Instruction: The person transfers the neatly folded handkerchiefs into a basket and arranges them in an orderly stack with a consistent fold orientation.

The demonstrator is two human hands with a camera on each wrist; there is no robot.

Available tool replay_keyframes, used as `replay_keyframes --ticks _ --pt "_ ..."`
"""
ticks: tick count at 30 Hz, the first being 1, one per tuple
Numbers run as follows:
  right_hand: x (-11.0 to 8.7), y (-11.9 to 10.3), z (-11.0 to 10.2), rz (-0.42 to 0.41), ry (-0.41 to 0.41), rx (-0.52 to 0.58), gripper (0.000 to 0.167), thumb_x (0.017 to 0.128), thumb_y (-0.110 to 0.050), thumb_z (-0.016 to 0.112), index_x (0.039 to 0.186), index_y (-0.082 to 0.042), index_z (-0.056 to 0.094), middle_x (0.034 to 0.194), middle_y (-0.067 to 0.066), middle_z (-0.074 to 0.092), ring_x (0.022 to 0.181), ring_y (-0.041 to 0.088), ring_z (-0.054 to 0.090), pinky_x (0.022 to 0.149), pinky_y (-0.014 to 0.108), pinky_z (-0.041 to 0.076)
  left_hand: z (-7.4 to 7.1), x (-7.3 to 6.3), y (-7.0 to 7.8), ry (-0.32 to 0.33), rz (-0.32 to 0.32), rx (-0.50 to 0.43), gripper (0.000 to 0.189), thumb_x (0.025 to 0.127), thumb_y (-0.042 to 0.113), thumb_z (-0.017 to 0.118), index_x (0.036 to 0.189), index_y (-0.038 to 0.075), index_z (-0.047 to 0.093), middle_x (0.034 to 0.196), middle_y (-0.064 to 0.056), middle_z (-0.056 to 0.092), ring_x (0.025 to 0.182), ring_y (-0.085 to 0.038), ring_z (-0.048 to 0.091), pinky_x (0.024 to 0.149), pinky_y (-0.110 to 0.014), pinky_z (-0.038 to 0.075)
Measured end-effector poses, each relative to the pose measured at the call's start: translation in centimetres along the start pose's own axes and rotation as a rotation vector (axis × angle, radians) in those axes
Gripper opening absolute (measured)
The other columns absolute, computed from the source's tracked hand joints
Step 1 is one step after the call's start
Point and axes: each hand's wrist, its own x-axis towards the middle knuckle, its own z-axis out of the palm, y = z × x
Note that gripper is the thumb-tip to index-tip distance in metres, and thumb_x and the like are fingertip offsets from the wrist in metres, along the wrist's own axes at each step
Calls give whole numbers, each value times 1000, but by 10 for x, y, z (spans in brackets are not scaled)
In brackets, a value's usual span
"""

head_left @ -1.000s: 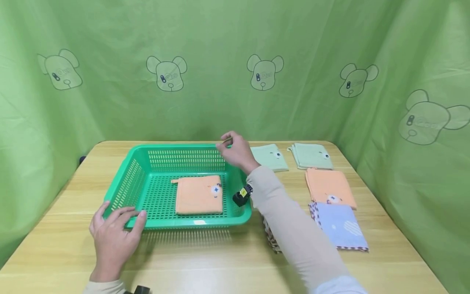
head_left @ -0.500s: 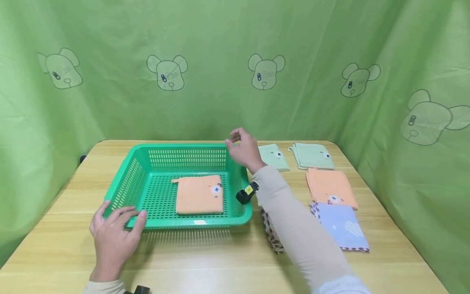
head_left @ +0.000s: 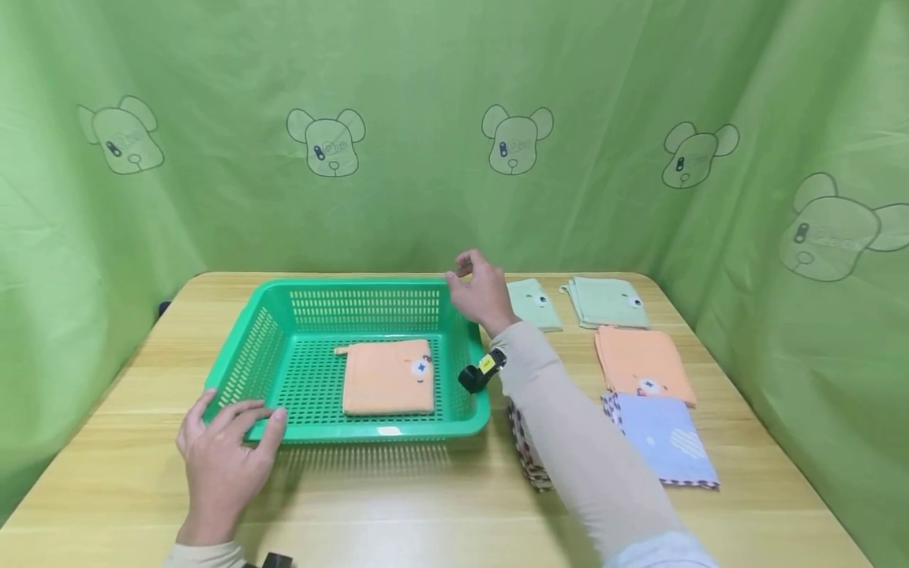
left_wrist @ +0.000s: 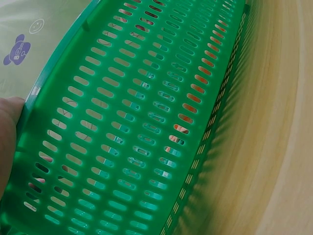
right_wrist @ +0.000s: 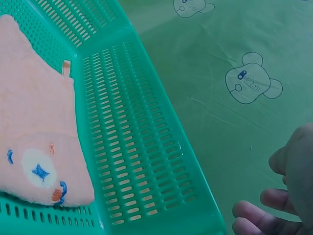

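Note:
A green plastic basket (head_left: 248, 347) with slotted walls stands on the table, and one folded peach towel (head_left: 387, 386) lies inside it, bear face up. My left hand (head_left: 226, 461) holds the basket's front left corner, fingers over the rim; in the left wrist view the thumb (left_wrist: 7, 129) sits against the rim. Above the back right corner is my right hand (head_left: 484, 296), its fingers loosely bent. The right wrist view shows these fingers (right_wrist: 259, 215) apart from the thumb, nothing between them. Its forearm partly covers a brown-checked folded cloth (head_left: 521, 446) beside the basket.
Right of the basket lie two folded pale green towels (head_left: 536, 304), another folded peach towel (head_left: 642, 363) and a blue cloth (head_left: 660, 434) with a checked edge overlapping it. A green curtain (head_left: 419, 205) surrounds the wooden table (head_left: 355, 513) at the back and sides.
My right hand has moved right, from over the basket's back rim to its back right corner. My left hand, the basket and the towels stay where they were.

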Motion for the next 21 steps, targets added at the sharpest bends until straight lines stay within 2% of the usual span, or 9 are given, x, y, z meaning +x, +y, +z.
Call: replay_keyframes --ticks 8,12,14,19,21 --pt "1 4 1 -1 14 -15 33 97 -28 57 124 -10 52 113 7 60 84 22 60 76 37 50 1 -2 -1 9 14 -4 31 82 31 65 77 1 72 92 -19 70 125 -51 37 100 -67 18" --pt "2 7 2 36 13 35 33 96 -26 58 123 -8 53 112 8 60 92 23 59 79 37 50 2 -2 0 6 10 -7 31 82 31 65 78 2 72 93 -19 70 125 -51 37 101 -67 17" --pt "3 9 2 78 8 116 32 96 -25 59 122 -7 53 110 8 61 94 24 61 79 36 51 2 -2 0 7 8 -10 30 82 31 66 78 1 72 93 -19 70 126 -51 37 101 -66 17" --pt "6 11 -1 219 32 431 31 96 -19 60 121 -4 52 106 10 60 88 25 67 75 31 56 1 -1 0 11 10 -10 30 82 30 66 77 1 72 92 -19 70 125 -51 37 102 -66 17" --pt "7 12 -5 253 46 514 31 95 -17 60 121 -3 51 106 11 59 88 26 67 76 32 56 0 -1 0 8 8 -8 30 82 30 66 78 1 72 93 -19 70 125 -51 37 102 -66 16"
